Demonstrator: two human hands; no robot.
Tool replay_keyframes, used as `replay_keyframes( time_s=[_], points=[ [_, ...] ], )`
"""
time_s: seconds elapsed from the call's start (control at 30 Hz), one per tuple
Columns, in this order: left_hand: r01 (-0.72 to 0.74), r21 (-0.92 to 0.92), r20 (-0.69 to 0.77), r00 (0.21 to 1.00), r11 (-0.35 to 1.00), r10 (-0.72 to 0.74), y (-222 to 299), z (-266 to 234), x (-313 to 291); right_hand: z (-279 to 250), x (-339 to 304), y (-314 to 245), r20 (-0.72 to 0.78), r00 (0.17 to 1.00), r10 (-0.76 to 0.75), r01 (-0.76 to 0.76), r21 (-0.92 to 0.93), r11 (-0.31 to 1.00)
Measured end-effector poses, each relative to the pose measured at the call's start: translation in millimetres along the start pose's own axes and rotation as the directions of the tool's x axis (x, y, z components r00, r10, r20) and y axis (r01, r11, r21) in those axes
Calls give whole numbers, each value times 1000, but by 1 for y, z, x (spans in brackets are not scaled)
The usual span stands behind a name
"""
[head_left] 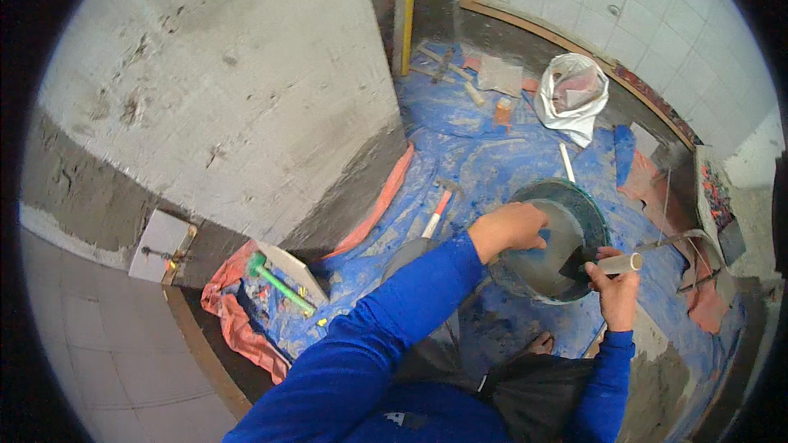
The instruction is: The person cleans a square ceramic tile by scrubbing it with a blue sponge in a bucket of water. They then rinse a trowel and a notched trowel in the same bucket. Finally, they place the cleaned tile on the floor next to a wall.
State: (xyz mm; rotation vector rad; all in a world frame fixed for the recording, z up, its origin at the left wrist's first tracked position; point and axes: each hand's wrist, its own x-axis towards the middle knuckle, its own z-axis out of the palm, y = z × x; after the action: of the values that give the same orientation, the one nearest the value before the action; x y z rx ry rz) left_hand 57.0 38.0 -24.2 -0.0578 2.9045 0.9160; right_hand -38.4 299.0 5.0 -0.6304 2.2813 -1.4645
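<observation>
A round dark green bucket (pixel 603 215) stands on the blue sheet, holding a grey wet mix (pixel 533 267). My right hand (pixel 617 295) grips the pale wooden handle of a trowel (pixel 621 263) at the bucket's right side. The trowel's dark blade points left, over or into the mix; how deep it reaches is hard to see. Above the bucket's left part is my left hand (pixel 510 228), its fingers curled inward toward the thumb. Anything held in those fingers is hidden.
A hammer (pixel 440 207) lies left of the bucket on the blue sheet (pixel 484 148). Behind stands an open white sack (pixel 574 102). A green-handled tool (pixel 279 283) and a tile (pixel 293 271) are at left, beside the large plastered block (pixel 238 98). Rubble lies at right.
</observation>
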Motion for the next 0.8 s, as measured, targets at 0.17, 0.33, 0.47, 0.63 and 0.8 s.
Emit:
replay_keyframes(
  time_s=[0.17,0.33,0.47,0.63,0.8],
  points=[
    [5,8,72,997,1000,-5,13,1,5,-1,4,8,-39,995,-92,84,-172,981],
    [-27,31,94,995,999,24,19,6,8,2,6,8,9,986,-167,162,-297,941],
    [-47,44,102,994,998,42,16,13,13,6,7,4,60,963,-263,268,-331,905],
    [-34,63,134,991,997,26,20,18,15,7,6,5,53,977,-205,211,-298,931],
    [-26,58,148,989,998,17,22,17,13,7,6,7,60,982,-179,189,-349,918]
  ],
)
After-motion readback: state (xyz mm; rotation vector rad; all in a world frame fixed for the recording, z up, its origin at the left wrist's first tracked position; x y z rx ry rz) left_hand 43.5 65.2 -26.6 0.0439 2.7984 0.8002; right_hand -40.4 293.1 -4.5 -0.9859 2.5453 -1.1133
